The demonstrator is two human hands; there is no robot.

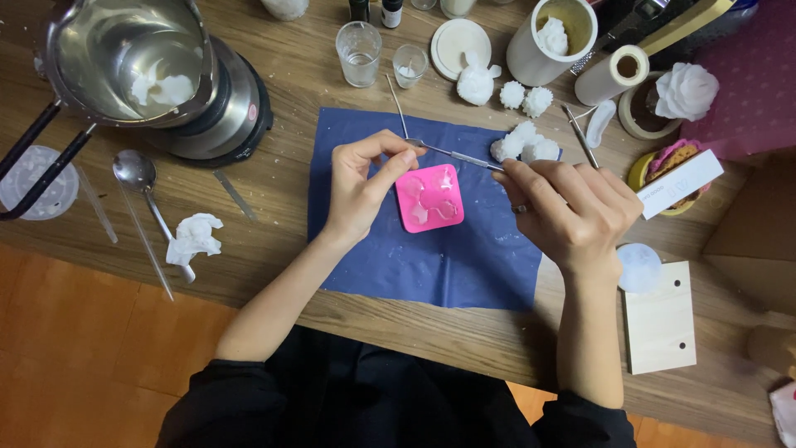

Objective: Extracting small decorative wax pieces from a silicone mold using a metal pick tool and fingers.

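Overhead view of a wooden worktable [274,274]. At centre, a pink square silicone mould [429,197] with flower-shaped cavities lies on a dark blue mat [431,265]. The left hand [361,187], at 9 o'clock of the mould, pinches the mould's upper left edge between thumb and fingers. The right hand [572,211], at 3 o'clock, is closed around a thin metal tool [452,154], whose shaft runs leftward above the mould's top edge; its tip ends near the left thumb. At 1 o'clock of the mould, small white wax flowers [525,148] sit at the mat's edge. At 10 o'clock of the table, a steel melting pot [124,58] holding white wax rests on a round electric heater [228,108]. At 8 o'clock, a metal spoon [141,178] lies beside a crumpled white tissue [192,236]. Two small clear glasses [381,56] stand at 12 o'clock. A pale wooden block [661,319] lies at 4 o'clock.
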